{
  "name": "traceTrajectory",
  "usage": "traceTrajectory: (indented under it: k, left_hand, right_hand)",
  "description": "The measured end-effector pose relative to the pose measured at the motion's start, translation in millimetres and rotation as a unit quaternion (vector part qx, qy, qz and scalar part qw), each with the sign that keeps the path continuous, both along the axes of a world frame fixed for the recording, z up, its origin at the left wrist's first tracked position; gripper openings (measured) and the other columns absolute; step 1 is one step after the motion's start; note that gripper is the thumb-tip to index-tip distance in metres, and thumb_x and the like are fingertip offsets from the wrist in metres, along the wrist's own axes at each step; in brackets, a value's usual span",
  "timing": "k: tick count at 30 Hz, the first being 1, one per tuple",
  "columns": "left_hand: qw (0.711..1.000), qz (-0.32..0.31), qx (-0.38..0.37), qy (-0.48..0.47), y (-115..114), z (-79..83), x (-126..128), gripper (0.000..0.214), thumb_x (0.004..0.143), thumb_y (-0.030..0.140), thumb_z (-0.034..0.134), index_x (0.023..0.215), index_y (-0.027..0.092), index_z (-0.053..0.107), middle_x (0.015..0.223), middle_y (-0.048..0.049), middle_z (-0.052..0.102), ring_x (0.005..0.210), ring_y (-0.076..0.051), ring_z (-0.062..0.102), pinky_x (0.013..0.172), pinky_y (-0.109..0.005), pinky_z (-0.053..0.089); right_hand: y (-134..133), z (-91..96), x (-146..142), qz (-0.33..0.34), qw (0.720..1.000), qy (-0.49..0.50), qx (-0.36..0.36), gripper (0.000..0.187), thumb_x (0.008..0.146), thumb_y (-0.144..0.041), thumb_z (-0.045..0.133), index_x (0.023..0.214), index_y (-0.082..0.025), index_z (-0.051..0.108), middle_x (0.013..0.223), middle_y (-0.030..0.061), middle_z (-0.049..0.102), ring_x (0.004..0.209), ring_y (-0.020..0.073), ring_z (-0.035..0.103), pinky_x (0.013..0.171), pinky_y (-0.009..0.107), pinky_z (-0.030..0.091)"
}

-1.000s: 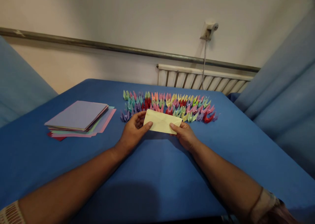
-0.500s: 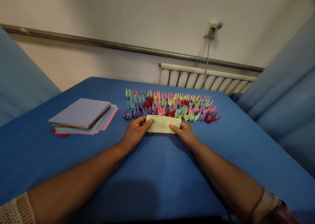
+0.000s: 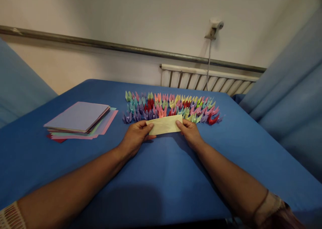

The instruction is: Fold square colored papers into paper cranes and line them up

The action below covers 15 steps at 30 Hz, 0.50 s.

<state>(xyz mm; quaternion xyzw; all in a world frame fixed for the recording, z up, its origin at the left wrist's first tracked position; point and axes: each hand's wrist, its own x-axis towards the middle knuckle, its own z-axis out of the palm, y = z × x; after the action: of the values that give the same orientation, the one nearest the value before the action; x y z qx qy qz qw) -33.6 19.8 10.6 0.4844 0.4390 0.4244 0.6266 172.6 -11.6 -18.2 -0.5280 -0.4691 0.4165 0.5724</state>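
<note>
A pale yellow sheet of paper (image 3: 165, 125), folded into a long rectangle, is held above the blue cloth between both hands. My left hand (image 3: 136, 135) pinches its left end, thumb on the front face and fingers behind. At the other end, my right hand (image 3: 190, 131) grips the paper the same way, its thumb near the upper right corner. The strip tilts slightly, its right end higher. Just beyond it stand rows of small folded paper cranes (image 3: 198, 110) in many colours, a few partly hidden by the paper.
A stack of coloured square paper sheets (image 3: 77, 116) lies to the left on the blue-covered table (image 3: 151, 168). Behind the table are a radiator (image 3: 186, 76), a metal rail (image 3: 108, 45) and a wall socket with a cord (image 3: 213, 29). Blue curtains (image 3: 297, 81) hang at both sides.
The yellow paper has gone from nearly level to tilted, its right end raised. My right thumb has shifted toward the paper's right edge. The view has turned slightly.
</note>
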Motion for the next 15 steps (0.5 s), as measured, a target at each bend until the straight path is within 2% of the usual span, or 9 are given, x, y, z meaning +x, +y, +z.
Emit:
traceTrajectory:
  k: [3,6,8,12,15]
  left_hand:
    - [1.0,0.014,-0.002,-0.019,1.9,1.2,-0.8,0.027,0.07,0.033,0.077,0.085,0.013,0.067,0.083,-0.0031,0.068,0.073,-0.013,0.066,0.061,-0.024,0.061]
    - [1.0,0.013,-0.007,-0.025,0.5,3.5,-1.2,0.028,0.073,0.032,0.075,0.093,0.014,0.066,0.092,-0.0054,0.069,0.08,-0.017,0.068,0.062,-0.027,0.062]
    - [1.0,0.009,0.0,-0.029,-1.2,4.6,-0.8,0.027,0.075,0.033,0.073,0.094,0.015,0.065,0.094,-0.0055,0.069,0.082,-0.018,0.068,0.065,-0.028,0.061]
    - [0.999,0.001,0.043,-0.026,-2.0,3.8,0.3,0.03,0.075,0.037,0.073,0.093,0.015,0.066,0.092,-0.0037,0.07,0.082,-0.015,0.067,0.074,-0.027,0.058]
    - [0.997,-0.01,0.077,-0.002,-0.1,1.4,0.0,0.035,0.071,0.04,0.076,0.093,0.014,0.068,0.092,-0.0041,0.071,0.081,-0.017,0.066,0.078,-0.03,0.056]
  right_hand:
    - [1.1,1.1,3.9,0.022,0.999,-0.044,0.005,0.043,0.072,-0.058,0.063,0.056,-0.019,0.054,0.05,-0.006,0.036,0.051,0.0094,0.032,0.049,0.023,0.025]
    - [0.8,2.4,4.6,0.041,0.997,-0.072,0.002,0.043,0.072,-0.056,0.062,0.053,-0.019,0.052,0.05,-0.0061,0.035,0.049,0.0089,0.03,0.049,0.024,0.023]
    - [0.6,2.6,3.9,0.055,0.995,-0.078,-0.001,0.039,0.072,-0.053,0.063,0.056,-0.019,0.056,0.049,-0.006,0.039,0.048,0.0091,0.033,0.049,0.024,0.025]
    - [2.2,-0.1,3.6,0.079,0.994,-0.071,-0.013,0.03,0.069,-0.048,0.066,0.073,-0.018,0.068,0.051,-0.0054,0.048,0.048,0.0103,0.04,0.05,0.024,0.031]
    - [3.1,-1.3,4.6,0.084,0.993,-0.076,0.013,0.027,0.07,-0.044,0.067,0.076,-0.018,0.072,0.059,-0.0031,0.055,0.055,0.0116,0.046,0.056,0.025,0.038]
